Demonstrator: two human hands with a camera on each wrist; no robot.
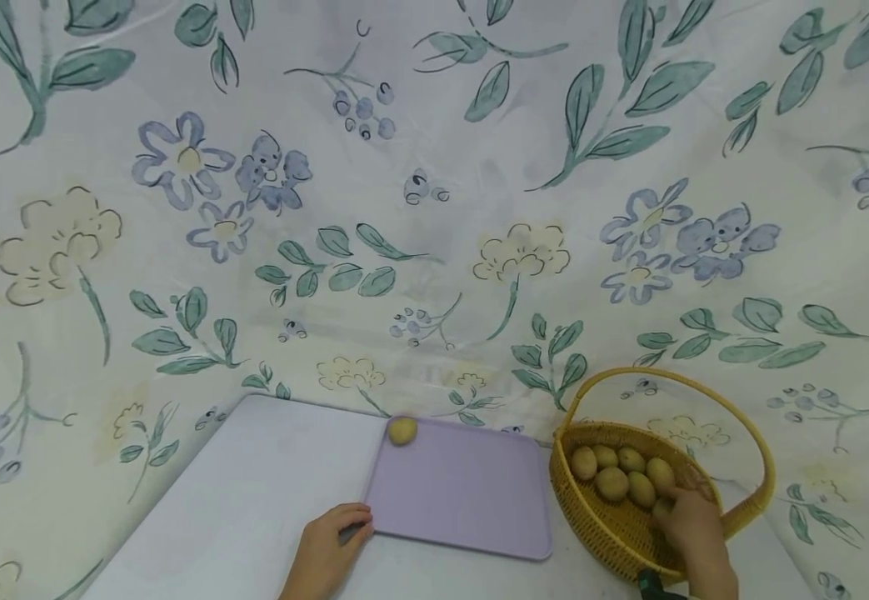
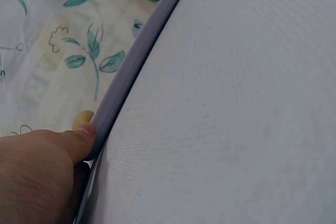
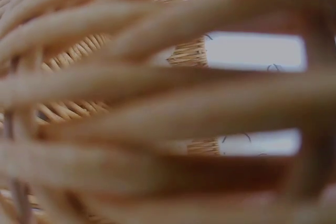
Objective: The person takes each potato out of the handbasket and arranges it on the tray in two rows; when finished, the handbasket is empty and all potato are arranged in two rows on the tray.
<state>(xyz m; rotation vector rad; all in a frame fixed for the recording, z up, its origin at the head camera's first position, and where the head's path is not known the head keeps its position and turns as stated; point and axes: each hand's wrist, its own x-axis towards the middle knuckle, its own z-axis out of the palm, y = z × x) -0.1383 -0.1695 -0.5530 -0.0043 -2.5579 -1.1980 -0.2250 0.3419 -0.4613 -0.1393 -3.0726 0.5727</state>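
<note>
In the head view a lilac tray (image 1: 464, 492) lies on the white table. My left hand (image 1: 329, 542) grips its near-left corner, the thumb (image 2: 83, 129) lying along the rim in the left wrist view. One yellow-brown potato (image 1: 402, 431) rests at the tray's far-left corner. To the right stands a wicker basket (image 1: 591, 525) with a tall hoop handle, holding several potatoes (image 1: 611, 483). My right hand (image 1: 689, 521) reaches inside it, fingers curled about a potato (image 1: 662, 507) that it partly covers. The basket's weave (image 3: 157, 108) fills the right wrist view and hides that hand.
The basket's arched handle (image 1: 674, 375) rises above its opening, beside my right forearm. A floral cloth (image 1: 404, 208) hangs behind the table. The white tabletop (image 1: 277, 467) extends left of the tray.
</note>
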